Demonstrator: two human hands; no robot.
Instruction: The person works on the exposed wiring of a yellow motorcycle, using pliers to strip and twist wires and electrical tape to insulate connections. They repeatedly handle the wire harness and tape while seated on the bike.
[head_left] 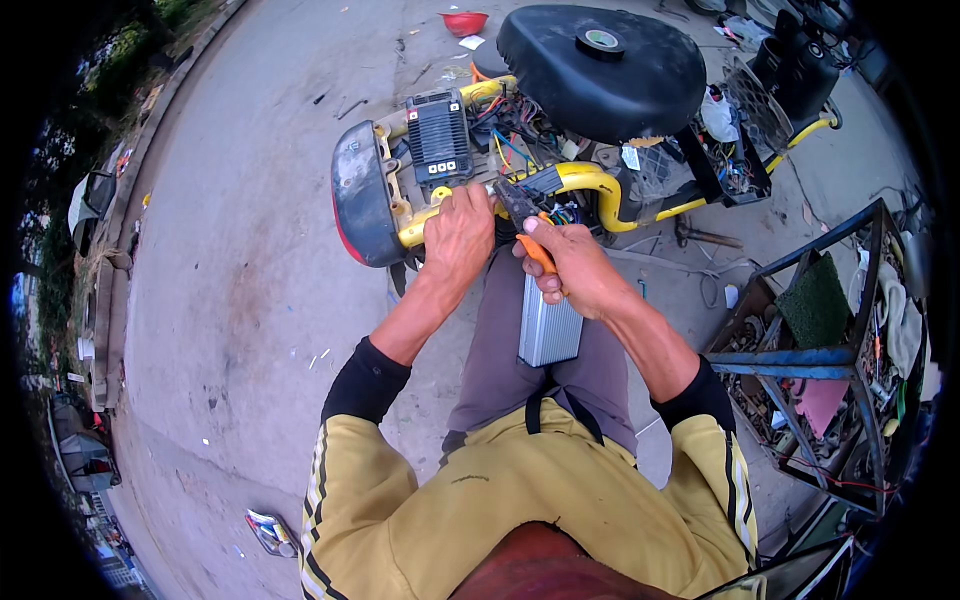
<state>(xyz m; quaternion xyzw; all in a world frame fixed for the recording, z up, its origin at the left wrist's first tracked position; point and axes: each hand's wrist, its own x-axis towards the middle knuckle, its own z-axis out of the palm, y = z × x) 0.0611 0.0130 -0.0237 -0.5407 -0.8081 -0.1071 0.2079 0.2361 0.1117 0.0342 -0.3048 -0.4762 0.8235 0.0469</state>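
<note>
Between right hand (578, 263) fingers, gripped pliers (518, 206); left hand (460, 235) fingers curled closed, contents unclear; wiring (513, 150) beyond exposed, likely unfinished.

Left hand (460, 230): fingertips curled out of sight; can't tell from here what, if anything, they grip. Pliers (516, 202) partly covered by right hand (572, 264), which also hides upper end of silver box (550, 332). Wires (512, 142) vanish behind tank (600, 85). Scraps (312, 361) on pavement (215, 330) too small to identify.
</note>
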